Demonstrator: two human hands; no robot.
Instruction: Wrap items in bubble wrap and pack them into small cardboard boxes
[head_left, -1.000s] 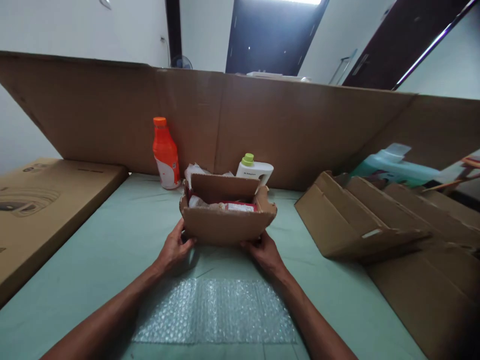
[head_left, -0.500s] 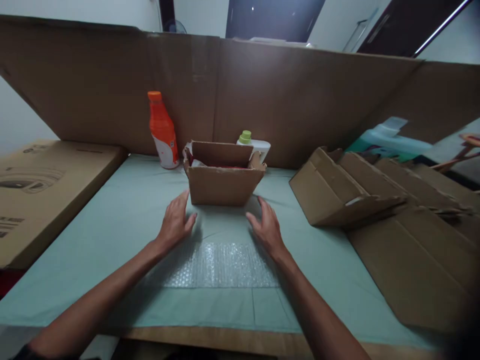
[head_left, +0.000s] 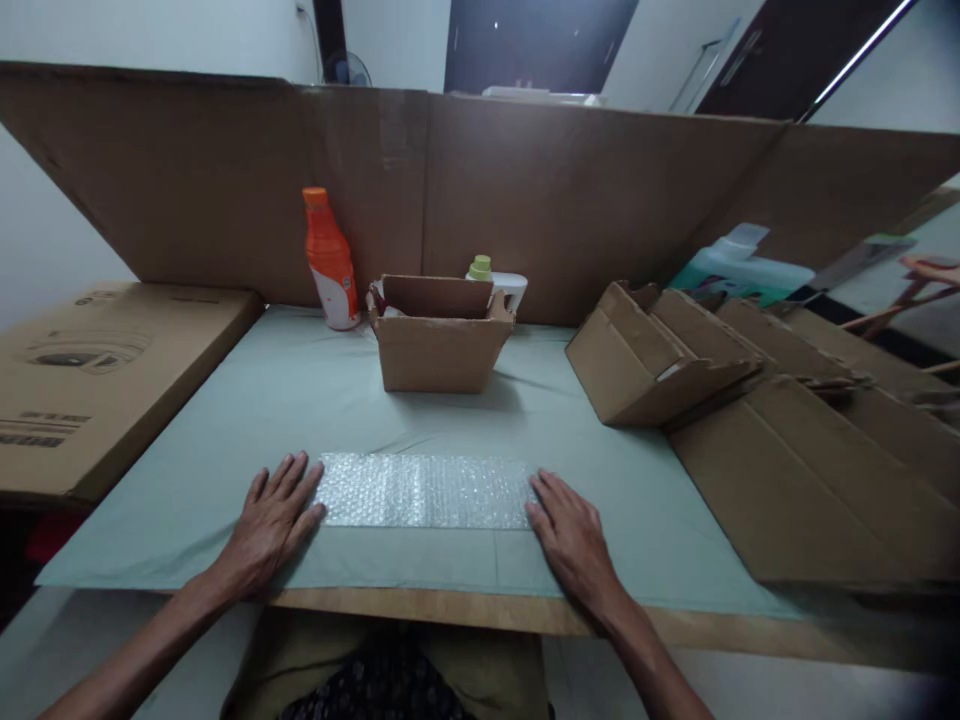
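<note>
1. Down near the front edge of our pale green surface [head_left: 450,430], a clear sheet of bubble wrap [head_left: 424,490] lies flat, pretty much between our hands.
2. Our left hand [head_left: 262,530] is palm-down at the sheet's left end, fingers [head_left: 293,474] loosely fanned out and gripping nothing.
3. Our right hand [head_left: 576,540] is at the other end, fingers closer together, thumb off to the side, also holding nothing. Can't tell if we're actually pressing on the plastic.
4. Further back, a small cardboard box [head_left: 435,355] stands upright with its top open, well apart from us. Something whitish is inside, mostly hidden.
5. Behind that box we've got a white bottle [head_left: 508,280] with a green cap, plus an orange bottle [head_left: 330,262] over to the left.
6. Big flat carton [head_left: 120,390] on our left, cardboard boxes [head_left: 637,370] bunched up on our right, teal bottle [head_left: 742,272] behind those.
</note>
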